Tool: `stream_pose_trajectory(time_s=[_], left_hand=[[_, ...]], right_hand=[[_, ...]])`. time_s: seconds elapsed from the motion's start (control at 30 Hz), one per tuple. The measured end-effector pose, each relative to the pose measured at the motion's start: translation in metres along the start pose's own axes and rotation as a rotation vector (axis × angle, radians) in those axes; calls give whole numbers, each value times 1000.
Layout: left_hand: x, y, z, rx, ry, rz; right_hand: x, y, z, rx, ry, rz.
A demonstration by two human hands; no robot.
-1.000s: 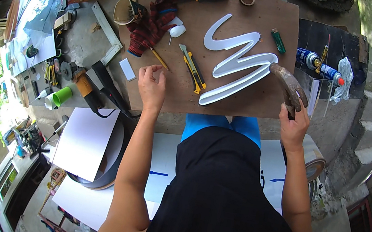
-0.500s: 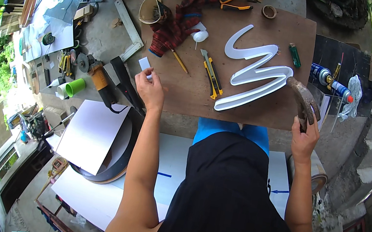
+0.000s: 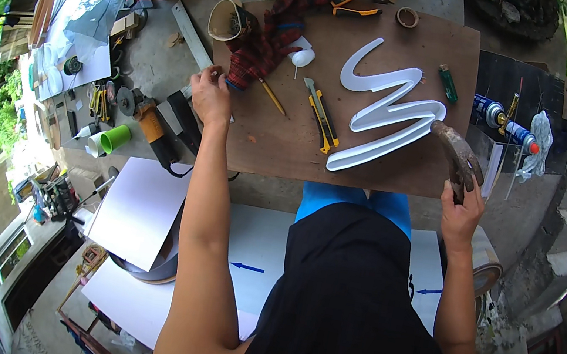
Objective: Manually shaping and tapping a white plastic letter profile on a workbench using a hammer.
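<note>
My right hand (image 3: 462, 216) is closed around a rusty curved metal tool (image 3: 458, 152). The tool's far end meets the right-hand bend of a white zigzag channel piece (image 3: 388, 136), which lies on the brown board. My left hand (image 3: 212, 97) reaches over the board's left edge with its fingers curled together. It covers the near corner of a metal square (image 3: 191, 32), beside the cuff of a dark red checked glove (image 3: 249, 68). What those fingertips hold, if anything, is hidden. A yellow cutter knife (image 3: 321, 117) and a pencil (image 3: 273, 97) lie between my hands.
The brown board (image 3: 272, 153) also bears a cup (image 3: 231, 21), a white bottle tip (image 3: 303, 58), orange-handled pliers (image 3: 357, 6), a tape ring (image 3: 407, 18) and a green-handled tool (image 3: 448, 84). An angle grinder (image 3: 151, 132) lies left; spray cans (image 3: 506, 123) lie right.
My left hand has moved left and farther away, from a small white strip to the metal square's corner. My right hand and the rusty tool have barely shifted.
</note>
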State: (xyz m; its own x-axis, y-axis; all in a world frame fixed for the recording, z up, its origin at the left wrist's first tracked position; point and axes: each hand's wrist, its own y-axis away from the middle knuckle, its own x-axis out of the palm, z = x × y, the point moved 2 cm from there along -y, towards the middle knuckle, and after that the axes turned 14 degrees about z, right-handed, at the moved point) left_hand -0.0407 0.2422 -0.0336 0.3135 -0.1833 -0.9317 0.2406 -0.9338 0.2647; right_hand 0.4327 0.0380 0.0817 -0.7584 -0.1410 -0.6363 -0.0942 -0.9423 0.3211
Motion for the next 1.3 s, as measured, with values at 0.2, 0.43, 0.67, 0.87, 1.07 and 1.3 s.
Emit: stream_pose_trajectory(time_s=[0.2, 0.43, 0.67, 0.87, 1.07, 1.3], left_hand=[[0, -18, 2, -52, -52, 74], [-10, -27, 6, 106, -216, 208], [-19, 14, -8, 131, 64, -5], [-18, 111, -80, 327, 452, -31], [3, 159, -162, 392, 698, 321], [23, 131, -202, 635, 629, 369]], right_hand=[[-3, 4, -1, -67, 49, -53], [0, 4, -2, -12, -24, -49], [-4, 5, -3, -24, -28, -56], [-3, 2, -6, -22, -74, -73], [-3, 3, -4, -35, -79, -74], [0, 14, -8, -6, -92, -92]])
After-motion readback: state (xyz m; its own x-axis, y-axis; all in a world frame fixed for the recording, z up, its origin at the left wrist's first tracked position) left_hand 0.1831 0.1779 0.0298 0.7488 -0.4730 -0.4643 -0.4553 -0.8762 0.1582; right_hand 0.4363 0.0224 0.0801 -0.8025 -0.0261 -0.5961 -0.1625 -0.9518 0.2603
